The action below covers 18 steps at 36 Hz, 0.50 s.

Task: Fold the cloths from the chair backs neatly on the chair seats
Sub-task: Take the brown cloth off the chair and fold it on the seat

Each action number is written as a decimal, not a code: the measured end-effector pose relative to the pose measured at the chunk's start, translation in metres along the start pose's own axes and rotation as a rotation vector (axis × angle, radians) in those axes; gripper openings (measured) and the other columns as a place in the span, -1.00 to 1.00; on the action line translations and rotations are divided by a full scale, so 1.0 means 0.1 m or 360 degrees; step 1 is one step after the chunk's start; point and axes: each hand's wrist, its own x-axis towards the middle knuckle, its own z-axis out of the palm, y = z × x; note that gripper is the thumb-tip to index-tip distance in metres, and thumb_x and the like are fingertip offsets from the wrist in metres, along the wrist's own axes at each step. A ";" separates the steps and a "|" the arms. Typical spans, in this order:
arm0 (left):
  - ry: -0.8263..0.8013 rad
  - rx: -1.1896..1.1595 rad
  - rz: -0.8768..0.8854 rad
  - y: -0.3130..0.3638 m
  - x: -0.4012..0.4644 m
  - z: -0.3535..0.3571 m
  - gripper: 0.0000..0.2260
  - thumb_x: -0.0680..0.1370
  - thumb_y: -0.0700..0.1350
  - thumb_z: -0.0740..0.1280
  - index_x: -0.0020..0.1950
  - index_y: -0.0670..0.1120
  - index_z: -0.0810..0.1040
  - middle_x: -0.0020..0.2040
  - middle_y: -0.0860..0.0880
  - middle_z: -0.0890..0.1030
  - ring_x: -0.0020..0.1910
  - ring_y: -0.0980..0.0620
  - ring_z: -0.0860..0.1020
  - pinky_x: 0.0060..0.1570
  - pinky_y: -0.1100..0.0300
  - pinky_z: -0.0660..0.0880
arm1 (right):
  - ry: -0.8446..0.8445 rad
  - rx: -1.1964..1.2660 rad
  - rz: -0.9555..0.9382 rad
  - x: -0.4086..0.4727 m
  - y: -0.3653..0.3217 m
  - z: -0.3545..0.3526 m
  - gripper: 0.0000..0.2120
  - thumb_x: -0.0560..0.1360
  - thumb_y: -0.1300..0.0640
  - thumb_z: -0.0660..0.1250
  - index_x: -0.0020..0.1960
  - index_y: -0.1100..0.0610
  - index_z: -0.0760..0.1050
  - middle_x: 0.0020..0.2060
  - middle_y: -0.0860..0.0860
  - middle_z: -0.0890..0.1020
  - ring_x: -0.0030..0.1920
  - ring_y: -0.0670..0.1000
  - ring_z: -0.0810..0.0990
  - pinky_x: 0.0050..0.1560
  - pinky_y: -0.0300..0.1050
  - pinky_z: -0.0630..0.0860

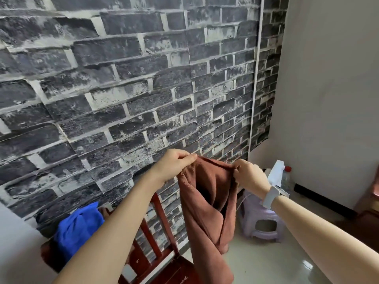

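Left hand (176, 162) and right hand (249, 174) each pinching brown cloth (207, 201) aloft; bunched, probably uneven corners. Risk: crooked fold, or snagging the wooden chair (162, 249).

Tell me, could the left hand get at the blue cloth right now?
Probably not at once: the left hand and right hand both pinch the brown cloth up in the air. The blue cloth lies below the left forearm, uncovered, so letting go would likely free the way.

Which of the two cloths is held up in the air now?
The brown cloth: the left hand and right hand pinch its top edge. The blue cloth still hangs over the chair back.
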 end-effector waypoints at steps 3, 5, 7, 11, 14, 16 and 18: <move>0.0057 0.0041 -0.0060 -0.09 -0.02 0.00 -0.69 0.57 -0.08 0.25 -0.10 -0.35 0.56 -0.30 -0.09 0.50 -0.30 0.04 0.45 -0.18 0.25 0.40 | -0.0134 0.0848 0.0085 -0.19 -0.07 0.23 -0.64 0.49 0.19 0.29 0.26 0.12 0.31 0.03 0.05 0.58 -0.04 0.07 0.58 -0.01 -0.02 0.55; 0.0073 0.0031 -0.0108 -0.10 -0.04 0.03 -0.70 0.57 -0.08 0.24 -0.09 -0.32 0.56 -0.30 -0.08 0.50 -0.28 0.03 0.45 -0.15 0.20 0.41 | -0.0115 0.1081 -0.0026 -0.40 -0.19 0.39 -0.77 0.49 0.20 0.30 0.09 0.05 0.35 -0.03 0.01 0.57 -0.10 0.00 0.57 -0.07 -0.12 0.54; 0.0112 -0.0047 -0.0139 -0.10 -0.05 0.06 -0.73 0.58 -0.09 0.23 -0.09 -0.29 0.57 -0.29 -0.08 0.51 -0.29 0.04 0.46 -0.23 0.24 0.41 | -0.0132 0.1057 -0.0149 -0.59 -0.30 0.58 -0.85 0.46 0.21 0.31 -0.08 -0.01 0.39 -0.15 -0.08 0.56 -0.15 -0.11 0.55 -0.06 -0.16 0.49; 0.0199 -0.0079 -0.0096 -0.11 -0.07 0.09 -0.75 0.56 -0.08 0.25 -0.28 -0.13 0.55 -0.37 -0.03 0.50 -0.36 0.05 0.44 -0.27 0.20 0.36 | -0.0298 0.0987 -0.0184 -0.80 -0.44 0.87 -0.95 0.45 0.10 0.30 -0.13 -0.03 0.43 -0.22 -0.13 0.55 -0.16 -0.11 0.54 -0.03 -0.13 0.50; 0.0271 -0.0116 -0.0023 -0.11 -0.14 0.07 -0.75 0.55 -0.08 0.27 -0.30 -0.10 0.58 -0.37 -0.04 0.52 -0.35 0.03 0.45 -0.25 0.15 0.39 | -0.0262 0.0890 -0.0136 -0.84 -0.49 1.02 -0.79 0.39 -0.13 0.26 -0.05 -0.04 0.45 -0.13 -0.08 0.56 -0.10 -0.03 0.55 -0.05 -0.09 0.50; 0.0323 -0.0081 0.0040 -0.11 -0.19 0.03 -0.77 0.54 -0.09 0.29 -0.24 -0.17 0.60 -0.32 -0.13 0.57 -0.31 0.00 0.50 -0.18 0.08 0.46 | -0.0221 0.0787 -0.0125 -0.80 -0.52 1.06 -0.89 0.43 -0.02 0.28 -0.12 0.01 0.46 -0.16 -0.02 0.56 -0.11 0.03 0.55 -0.08 -0.07 0.48; 0.0472 0.0135 0.0133 -0.16 -0.24 -0.03 -0.79 0.53 -0.09 0.30 -0.24 -0.15 0.61 -0.34 -0.09 0.60 -0.34 0.05 0.51 -0.21 0.15 0.46 | -0.0185 0.0790 -0.0067 -0.72 -0.52 1.08 -0.85 0.48 0.15 0.25 -0.26 0.03 0.38 -0.30 -0.02 0.52 -0.17 0.09 0.52 -0.18 -0.09 0.40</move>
